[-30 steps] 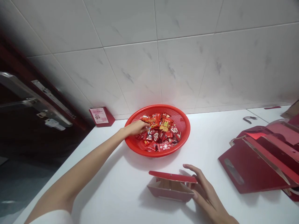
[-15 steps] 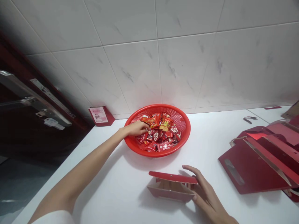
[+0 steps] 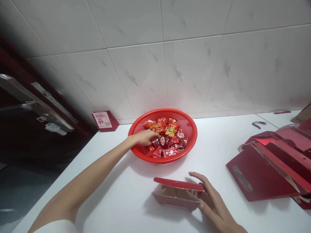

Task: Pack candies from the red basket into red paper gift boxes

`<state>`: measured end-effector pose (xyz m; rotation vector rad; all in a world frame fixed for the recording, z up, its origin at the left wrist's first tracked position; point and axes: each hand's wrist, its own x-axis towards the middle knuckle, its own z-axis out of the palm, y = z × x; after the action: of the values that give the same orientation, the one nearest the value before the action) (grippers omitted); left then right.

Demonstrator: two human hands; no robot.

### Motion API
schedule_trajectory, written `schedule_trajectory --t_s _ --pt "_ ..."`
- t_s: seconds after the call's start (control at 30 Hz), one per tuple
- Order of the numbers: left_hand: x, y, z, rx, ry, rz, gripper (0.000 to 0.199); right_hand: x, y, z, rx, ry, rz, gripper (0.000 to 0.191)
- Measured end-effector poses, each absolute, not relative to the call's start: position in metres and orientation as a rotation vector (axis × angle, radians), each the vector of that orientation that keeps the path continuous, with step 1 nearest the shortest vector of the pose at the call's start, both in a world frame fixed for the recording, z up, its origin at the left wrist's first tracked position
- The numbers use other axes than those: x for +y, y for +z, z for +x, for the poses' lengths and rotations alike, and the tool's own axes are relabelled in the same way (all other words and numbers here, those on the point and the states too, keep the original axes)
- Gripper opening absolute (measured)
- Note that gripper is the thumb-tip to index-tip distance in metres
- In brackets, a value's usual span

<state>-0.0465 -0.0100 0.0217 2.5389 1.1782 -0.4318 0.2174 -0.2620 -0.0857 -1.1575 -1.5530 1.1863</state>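
My left hand [image 3: 145, 137] reaches over the near left rim of a red plastic basket [image 3: 191, 147]. Its fingers are bent down among wrapped sweets [image 3: 172, 128], and whatever they grip is hidden. In front of the basket stands a small red gift box [image 3: 176, 200] with its top open. My right hand [image 3: 212, 202] holds this box at its right end, with the thumb on the near side and a finger behind. The index finger sticks up, off the box.
Several red gift boxes [image 3: 264, 171] lie piled at the right of the white table [image 3: 109, 194]. A small closed box with a pink picture [image 3: 104, 120] stands by the tiled wall. A dark ribbon [image 3: 259, 123] lies at the back right. At left is a door with keys [image 3: 55, 128].
My left hand has shifted slightly down and left within the basket, its fingers now lower among the sweets. The right hand and the open box have stayed nearly still.
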Motion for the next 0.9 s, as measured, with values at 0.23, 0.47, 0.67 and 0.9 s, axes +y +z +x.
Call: schedule_trajectory --t_s 0.23,0.47,0.67,0.9 --pt "-0.0068 0.021 -0.0525 1.112 -0.055 2.448 0.059 -0.2609 -0.0838 0.2165 -1.593 1.132 -1.142 0.062" --pt "-0.0102 0.0235 -0.0531 1.163 0.048 2.37 0.059 -0.2613 -0.0853 0.218 -1.59 1.136 -1.147 0.061" --pt "-0.0104 0.0257 -0.0517 1.157 0.058 2.349 0.053 -0.2618 -0.0839 0.2173 -1.598 1.159 -1.134 0.061" --pt "-0.006 0.0203 -0.0491 1.006 0.183 2.499 0.037 -0.2618 -0.0847 0.2175 -1.59 1.174 -1.147 0.062"
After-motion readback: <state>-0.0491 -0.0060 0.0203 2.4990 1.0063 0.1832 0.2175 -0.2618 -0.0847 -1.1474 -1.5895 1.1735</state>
